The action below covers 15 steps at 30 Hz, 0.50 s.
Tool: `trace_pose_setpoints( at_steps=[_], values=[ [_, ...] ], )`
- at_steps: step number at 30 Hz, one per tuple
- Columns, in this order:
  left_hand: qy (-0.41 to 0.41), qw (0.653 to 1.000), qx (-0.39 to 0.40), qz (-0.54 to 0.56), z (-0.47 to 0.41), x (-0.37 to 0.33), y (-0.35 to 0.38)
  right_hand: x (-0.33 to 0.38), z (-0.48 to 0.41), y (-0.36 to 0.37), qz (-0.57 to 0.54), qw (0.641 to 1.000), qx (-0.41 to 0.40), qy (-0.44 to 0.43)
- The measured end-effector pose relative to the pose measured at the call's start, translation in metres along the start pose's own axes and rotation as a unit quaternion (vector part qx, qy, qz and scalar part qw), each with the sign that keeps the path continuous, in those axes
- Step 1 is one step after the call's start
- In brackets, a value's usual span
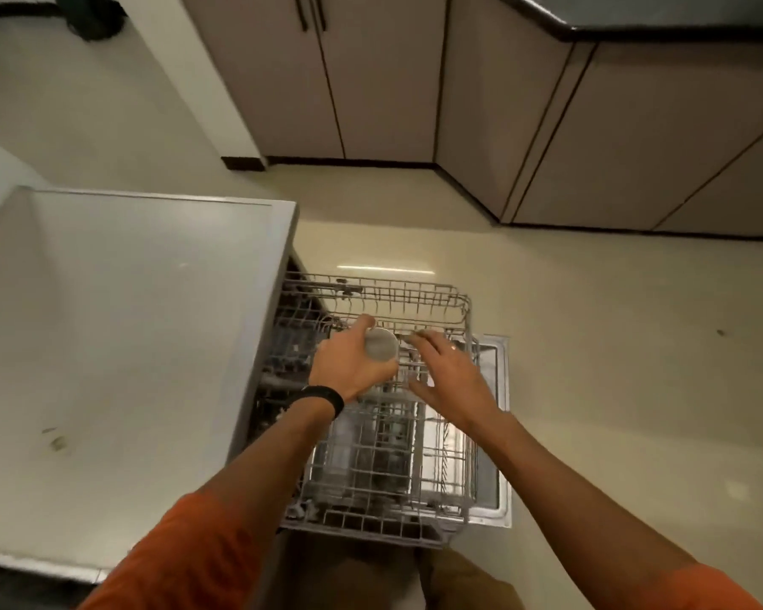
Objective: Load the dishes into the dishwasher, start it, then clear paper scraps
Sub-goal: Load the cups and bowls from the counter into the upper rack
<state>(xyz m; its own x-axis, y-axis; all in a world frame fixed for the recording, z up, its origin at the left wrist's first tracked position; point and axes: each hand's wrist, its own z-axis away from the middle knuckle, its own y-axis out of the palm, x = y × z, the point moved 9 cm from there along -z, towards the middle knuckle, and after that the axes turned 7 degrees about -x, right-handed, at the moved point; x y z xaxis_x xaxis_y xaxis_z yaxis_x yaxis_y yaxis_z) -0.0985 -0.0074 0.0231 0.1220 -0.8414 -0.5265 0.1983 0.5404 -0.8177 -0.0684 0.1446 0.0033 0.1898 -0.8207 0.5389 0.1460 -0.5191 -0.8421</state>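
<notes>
Over the pulled-out dishwasher rack [415, 293]: left hand [344, 367] has a closed grip on a small pale cup [380, 344], fingers and thumb wrapped round its side, cup lying roughly sideways above the rack's far half. Can't tell if the cup touches the wires. Right hand [448, 372] grips nothing: fingers spread and relaxed, palm down, just beside the cup, hovering over the rack's right side; contact with the wires is unclear. Ring [453, 346] on one right finger, black wristband [327, 396] on the left wrist. Rack contents are blurred: something clear or pale sits in the near half, and I can't make out what. Dishwasher door [501, 433] lies open flat under the rack. Table [128, 323] to the left carries a couple of small scraps [57, 441] near its front edge.
</notes>
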Motion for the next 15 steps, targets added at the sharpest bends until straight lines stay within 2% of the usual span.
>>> trace_pose_setpoints(
  at_steps=[4,7,15],
  values=[
    [0.008,0.999,0.023,-0.02,-0.049,0.003,0.043,-0.054,0.0,0.032,0.069,0.995,0.061,0.022],
    [0.0,0.999,0.037,-0.015,-0.083,0.008,0.074,-0.081,-0.012,0.059,0.052,0.992,0.099,0.057],
    [-0.032,0.999,0.036,0.011,-0.165,0.041,0.148,-0.139,-0.073,0.133,0.042,0.981,0.126,0.14]
  ],
)
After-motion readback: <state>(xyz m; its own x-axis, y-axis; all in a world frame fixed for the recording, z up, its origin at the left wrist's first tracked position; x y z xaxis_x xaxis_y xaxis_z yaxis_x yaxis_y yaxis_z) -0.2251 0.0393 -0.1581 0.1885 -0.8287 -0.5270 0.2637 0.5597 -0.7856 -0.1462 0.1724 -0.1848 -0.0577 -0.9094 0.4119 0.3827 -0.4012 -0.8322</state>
